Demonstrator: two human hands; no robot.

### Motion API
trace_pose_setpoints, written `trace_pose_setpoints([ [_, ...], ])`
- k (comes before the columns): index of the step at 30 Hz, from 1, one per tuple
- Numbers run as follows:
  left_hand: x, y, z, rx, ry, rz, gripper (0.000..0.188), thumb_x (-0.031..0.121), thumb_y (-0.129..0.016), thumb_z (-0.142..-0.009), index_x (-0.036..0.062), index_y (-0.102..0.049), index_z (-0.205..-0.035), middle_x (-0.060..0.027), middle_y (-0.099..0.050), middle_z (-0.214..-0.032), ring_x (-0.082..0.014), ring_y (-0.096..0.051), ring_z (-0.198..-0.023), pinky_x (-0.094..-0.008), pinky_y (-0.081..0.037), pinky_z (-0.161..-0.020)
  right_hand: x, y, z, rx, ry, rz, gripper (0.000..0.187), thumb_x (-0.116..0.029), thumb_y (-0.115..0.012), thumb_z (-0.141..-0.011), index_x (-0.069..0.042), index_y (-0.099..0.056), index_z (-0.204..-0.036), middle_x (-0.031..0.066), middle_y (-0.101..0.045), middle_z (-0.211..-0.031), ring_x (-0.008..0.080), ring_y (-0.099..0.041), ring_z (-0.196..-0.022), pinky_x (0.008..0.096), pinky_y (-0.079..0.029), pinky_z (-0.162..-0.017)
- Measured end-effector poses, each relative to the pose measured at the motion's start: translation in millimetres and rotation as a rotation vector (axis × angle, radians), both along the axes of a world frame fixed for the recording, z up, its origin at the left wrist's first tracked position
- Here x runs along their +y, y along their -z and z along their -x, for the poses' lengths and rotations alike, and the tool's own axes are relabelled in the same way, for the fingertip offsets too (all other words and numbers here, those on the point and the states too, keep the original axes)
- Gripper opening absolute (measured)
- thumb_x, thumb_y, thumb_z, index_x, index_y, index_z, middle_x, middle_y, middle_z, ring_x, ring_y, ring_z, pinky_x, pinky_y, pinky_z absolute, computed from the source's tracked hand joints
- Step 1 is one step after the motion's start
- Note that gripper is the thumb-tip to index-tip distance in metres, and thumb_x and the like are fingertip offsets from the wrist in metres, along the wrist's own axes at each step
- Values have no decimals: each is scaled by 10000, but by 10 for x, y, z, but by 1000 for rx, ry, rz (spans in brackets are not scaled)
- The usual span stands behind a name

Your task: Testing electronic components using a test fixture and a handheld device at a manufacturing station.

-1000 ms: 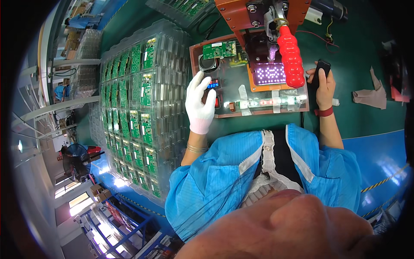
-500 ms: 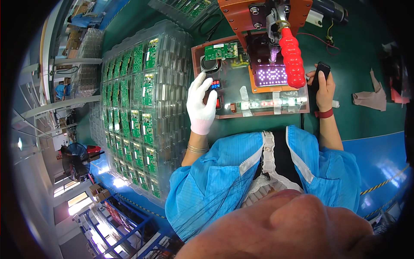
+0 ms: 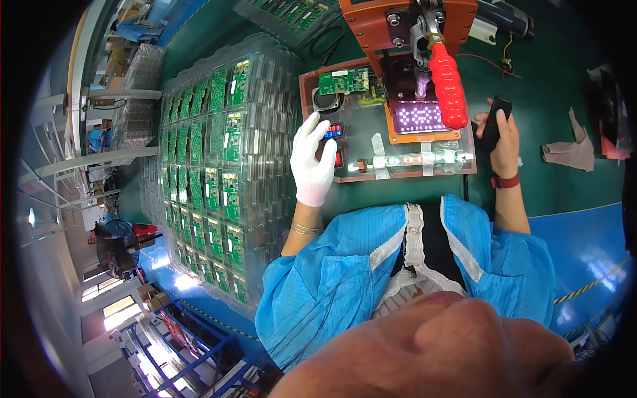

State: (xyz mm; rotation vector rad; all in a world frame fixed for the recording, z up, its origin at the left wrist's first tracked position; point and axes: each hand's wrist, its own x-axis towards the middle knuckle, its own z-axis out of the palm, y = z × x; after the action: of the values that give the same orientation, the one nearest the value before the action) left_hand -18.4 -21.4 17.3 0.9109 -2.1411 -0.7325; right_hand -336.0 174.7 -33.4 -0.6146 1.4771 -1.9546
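My left hand [image 3: 312, 166], in a white glove, rests at the left edge of a clear-topped test box [image 3: 361, 136]. Its fingers are spread and hold nothing, beside a small red and blue digital display [image 3: 333, 131]. My bare right hand [image 3: 506, 142] grips a slim black remote control [image 3: 497, 123] just off the box's right side. On the box, a clamp fixture with a red ribbed handle [image 3: 449, 89] stands over a panel of lit white LEDs [image 3: 419, 118]. A green circuit board [image 3: 344, 81] lies at the box's far left, next to a round black speaker [image 3: 326, 101].
Tall stacks of clear plastic trays [image 3: 262, 166] with green circuit boards rise close to my left arm. Another tray of boards [image 3: 292, 16] lies at the back. A beige cloth piece [image 3: 570, 149] is on the green table to the right. A cable hangs from the box's front.
My right hand has shifted slightly downward, and the remote control is now tilted more to the right. My left hand has stayed beside the display.
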Motion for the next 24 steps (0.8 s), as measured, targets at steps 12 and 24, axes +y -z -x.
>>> trace_pose_setpoints([
  [12, -33, 51, 14, -1, -1, 0, 385, 13, -653, -829, 4, -666, -1214, -178, -593, -1378, -294, -568, -1257, -358, -449, -1068, 483, -423, -301, 267, -465, -282, 451, -71, -572, -830, 14, -596, -1272, 102, -725, -1101, 117, -550, -659, 224, -489, -648],
  [24, -25, 60, -6, 9, -5, -10, 375, 13, -651, -833, 14, -671, -1207, -171, -598, -1373, -291, -575, -1250, -353, -455, -1060, 395, -393, 39, -462, -44, 234, 510, -219, -521, -1021, -20, -395, -1473, 215, -589, -1356, 269, -667, -1033, 315, -542, -890],
])
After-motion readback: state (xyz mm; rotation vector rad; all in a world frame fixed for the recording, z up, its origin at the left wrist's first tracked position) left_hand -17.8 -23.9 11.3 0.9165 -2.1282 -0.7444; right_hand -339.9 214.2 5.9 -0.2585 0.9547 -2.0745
